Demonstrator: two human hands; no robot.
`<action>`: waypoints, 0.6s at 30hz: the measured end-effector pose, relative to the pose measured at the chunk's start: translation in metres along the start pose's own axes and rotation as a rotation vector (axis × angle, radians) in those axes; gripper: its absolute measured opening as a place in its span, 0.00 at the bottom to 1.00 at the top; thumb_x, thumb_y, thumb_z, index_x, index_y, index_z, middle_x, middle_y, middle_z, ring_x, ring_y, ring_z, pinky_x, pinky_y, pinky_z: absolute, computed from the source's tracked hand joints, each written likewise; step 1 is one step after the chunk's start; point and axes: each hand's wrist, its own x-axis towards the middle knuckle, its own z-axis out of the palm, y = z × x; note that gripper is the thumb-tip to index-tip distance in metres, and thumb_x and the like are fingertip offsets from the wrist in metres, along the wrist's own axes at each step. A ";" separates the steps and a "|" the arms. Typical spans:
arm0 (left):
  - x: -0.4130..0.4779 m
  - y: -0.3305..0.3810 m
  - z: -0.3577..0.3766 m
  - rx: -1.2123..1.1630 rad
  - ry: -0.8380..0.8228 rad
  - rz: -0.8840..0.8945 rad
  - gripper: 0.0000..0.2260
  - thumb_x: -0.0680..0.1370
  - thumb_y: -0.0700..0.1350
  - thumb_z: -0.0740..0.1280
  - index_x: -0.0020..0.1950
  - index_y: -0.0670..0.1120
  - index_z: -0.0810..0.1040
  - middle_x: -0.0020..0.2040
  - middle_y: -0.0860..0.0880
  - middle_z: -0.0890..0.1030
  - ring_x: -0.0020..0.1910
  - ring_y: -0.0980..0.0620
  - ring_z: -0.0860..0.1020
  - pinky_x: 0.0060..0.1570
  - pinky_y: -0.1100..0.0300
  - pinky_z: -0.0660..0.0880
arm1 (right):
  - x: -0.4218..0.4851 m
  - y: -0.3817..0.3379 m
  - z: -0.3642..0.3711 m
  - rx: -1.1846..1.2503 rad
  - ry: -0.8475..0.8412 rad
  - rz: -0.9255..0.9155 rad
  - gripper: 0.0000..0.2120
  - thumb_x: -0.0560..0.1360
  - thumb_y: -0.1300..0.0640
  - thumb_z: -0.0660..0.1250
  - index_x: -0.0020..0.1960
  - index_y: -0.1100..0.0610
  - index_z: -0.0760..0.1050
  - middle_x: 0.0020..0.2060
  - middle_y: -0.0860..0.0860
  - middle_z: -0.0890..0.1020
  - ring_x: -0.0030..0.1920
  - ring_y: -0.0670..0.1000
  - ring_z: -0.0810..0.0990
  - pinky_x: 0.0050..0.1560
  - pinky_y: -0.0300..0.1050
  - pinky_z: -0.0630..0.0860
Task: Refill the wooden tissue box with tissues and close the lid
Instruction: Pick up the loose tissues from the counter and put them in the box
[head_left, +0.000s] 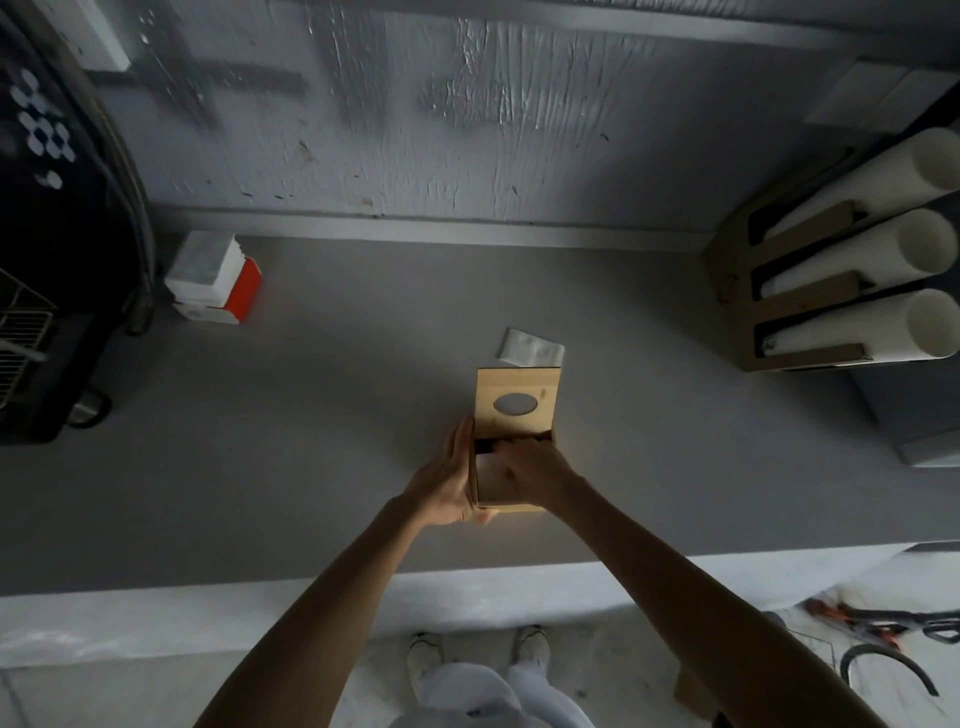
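Observation:
The wooden tissue box (506, 503) sits on the grey counter, near its front edge. Its lid (519, 400), which has an oval hole, is slid back so the near half of the box is uncovered. White tissues (491, 475) show inside the box. My left hand (449, 478) lies flat against the box's left side, fingers straight. My right hand (535, 467) reaches into the opening from the right, fingers bent down onto the tissues. A loose white tissue (531, 347) lies on the counter just behind the lid.
A red and white tissue pack (215, 278) stands at the back left of the counter (311, 441). A wooden holder with three white tubes (852, 270) is at the right. A dark appliance (57, 234) fills the left edge.

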 end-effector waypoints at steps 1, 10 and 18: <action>0.000 0.000 0.000 0.007 0.000 0.003 0.65 0.60 0.55 0.82 0.77 0.47 0.35 0.75 0.42 0.58 0.62 0.44 0.74 0.58 0.54 0.77 | -0.002 0.001 0.002 -0.031 0.015 -0.003 0.20 0.75 0.55 0.67 0.67 0.54 0.72 0.63 0.53 0.79 0.63 0.58 0.77 0.64 0.53 0.72; 0.000 -0.001 0.002 -0.094 -0.008 -0.078 0.59 0.65 0.48 0.80 0.79 0.44 0.38 0.79 0.43 0.48 0.75 0.41 0.60 0.68 0.51 0.65 | 0.013 -0.005 0.025 0.263 0.065 0.148 0.15 0.73 0.63 0.66 0.59 0.59 0.74 0.55 0.60 0.80 0.54 0.61 0.79 0.55 0.60 0.78; -0.001 0.001 0.003 -0.106 -0.015 -0.112 0.55 0.67 0.52 0.79 0.79 0.49 0.41 0.80 0.46 0.49 0.77 0.45 0.56 0.72 0.49 0.62 | 0.014 -0.010 0.037 0.124 0.120 0.014 0.16 0.71 0.50 0.73 0.58 0.47 0.77 0.52 0.46 0.84 0.52 0.54 0.84 0.53 0.54 0.81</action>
